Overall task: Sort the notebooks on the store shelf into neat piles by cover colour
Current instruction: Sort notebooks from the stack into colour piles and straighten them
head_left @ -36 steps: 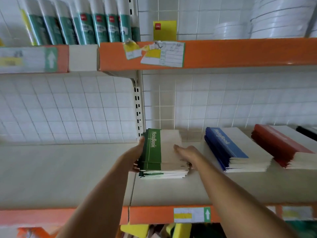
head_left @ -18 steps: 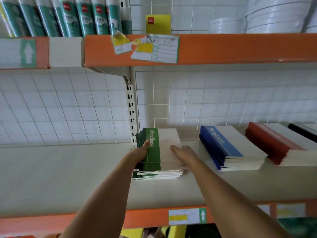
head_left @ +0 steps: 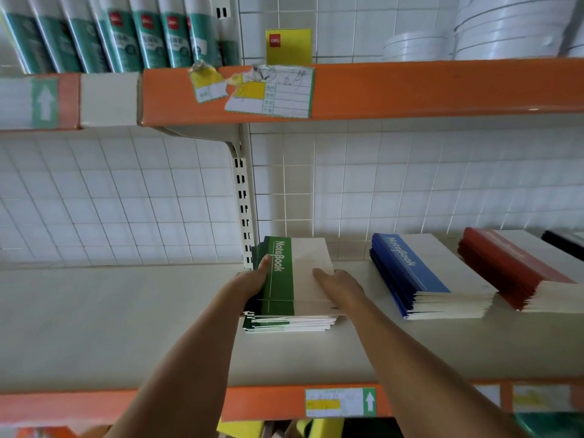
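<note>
Green-spined "NoteBook" notebooks with cream covers [head_left: 294,279] lie piled on the pale store shelf [head_left: 126,317], against the slotted upright. Left hand [head_left: 252,279] curls around the pile's spine side; right hand [head_left: 339,282] rests flat on top, fingers straight. Blue-spined notebook pile [head_left: 420,276] and red-spined notebook pile [head_left: 518,267] sit to the right, well apart.
</note>
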`<control>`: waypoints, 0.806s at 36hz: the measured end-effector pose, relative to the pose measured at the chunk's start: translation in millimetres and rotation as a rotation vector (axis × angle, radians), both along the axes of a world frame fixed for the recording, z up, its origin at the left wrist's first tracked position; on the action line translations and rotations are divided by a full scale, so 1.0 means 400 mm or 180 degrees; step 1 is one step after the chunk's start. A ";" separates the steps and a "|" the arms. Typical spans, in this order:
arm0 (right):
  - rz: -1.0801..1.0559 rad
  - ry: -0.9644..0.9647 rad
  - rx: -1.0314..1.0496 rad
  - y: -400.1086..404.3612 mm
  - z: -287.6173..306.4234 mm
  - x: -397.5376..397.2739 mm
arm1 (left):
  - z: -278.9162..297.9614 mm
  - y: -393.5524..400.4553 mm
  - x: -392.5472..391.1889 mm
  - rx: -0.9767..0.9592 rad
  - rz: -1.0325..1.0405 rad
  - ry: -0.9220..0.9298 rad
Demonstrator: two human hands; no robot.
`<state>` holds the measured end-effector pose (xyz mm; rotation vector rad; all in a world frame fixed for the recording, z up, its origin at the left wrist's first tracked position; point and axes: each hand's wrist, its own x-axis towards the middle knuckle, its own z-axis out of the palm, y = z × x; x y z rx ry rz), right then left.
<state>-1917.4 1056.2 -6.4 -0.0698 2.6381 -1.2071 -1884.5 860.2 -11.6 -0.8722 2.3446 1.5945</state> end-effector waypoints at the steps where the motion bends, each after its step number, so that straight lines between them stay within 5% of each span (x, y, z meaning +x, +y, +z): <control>1: 0.0005 0.0006 0.0036 0.002 0.001 0.000 | 0.035 0.018 0.031 0.0110 0.0021 -0.0039; 13: 0.0112 0.0040 0.0142 0.036 0.007 -0.005 | 0.043 0.046 0.053 0.0870 0.0078 -0.0023; 19: 0.0071 -0.0488 -0.0942 0.060 0.011 -0.004 | 0.054 0.085 0.090 0.1495 0.0137 0.0422; 29: 0.0196 -0.1120 -0.1698 0.121 0.066 -0.004 | 0.056 0.115 0.131 0.1799 0.0029 0.1335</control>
